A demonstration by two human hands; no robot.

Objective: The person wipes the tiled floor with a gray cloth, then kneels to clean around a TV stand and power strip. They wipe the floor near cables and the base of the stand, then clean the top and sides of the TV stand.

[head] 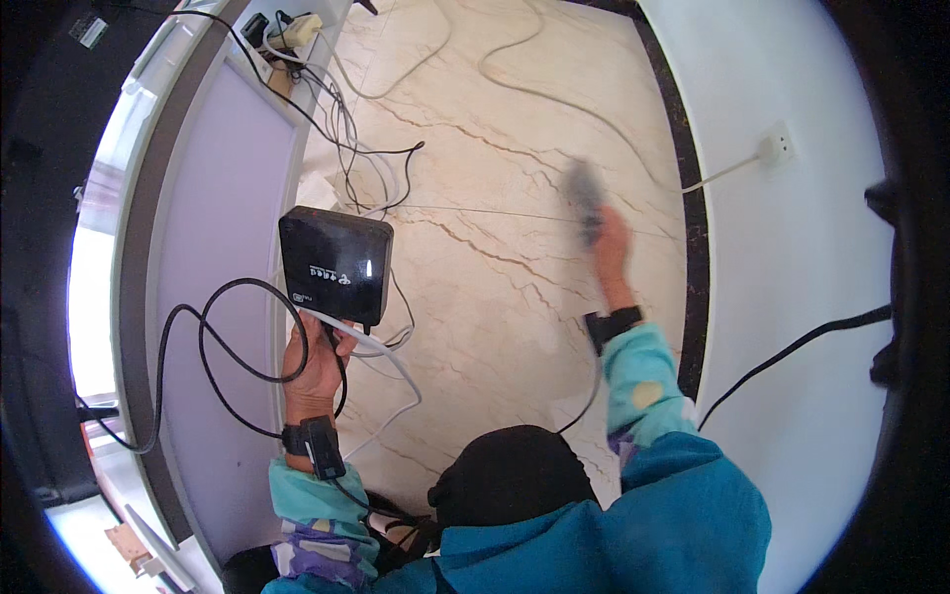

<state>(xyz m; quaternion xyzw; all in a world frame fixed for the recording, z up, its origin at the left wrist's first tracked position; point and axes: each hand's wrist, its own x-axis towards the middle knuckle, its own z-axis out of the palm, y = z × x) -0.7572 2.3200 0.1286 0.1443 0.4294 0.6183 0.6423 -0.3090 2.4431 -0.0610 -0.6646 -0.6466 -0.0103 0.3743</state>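
My left hand (315, 375) holds a black set-top box (334, 256) from its near edge, by the purple-white cabinet side. The box is glossy and bears white writing. Black and white cables run from the near edge of the box past my fingers, and one black cable (252, 281) loops over my wrist. Out to the right, above the floor, my right hand (613, 241) grips a grey object (582, 189). It is smeared by motion, so whether it is a cloth or a brush cannot be told.
The cabinet (223, 185) stands along my left, with a power strip (297, 31) and tangled cables (345, 126) at its far end. A pale cord (564, 104) crosses the marble-patterned floor (475, 312) to a wall socket (778, 145) on the right. Black straps with modules circle both wrists.
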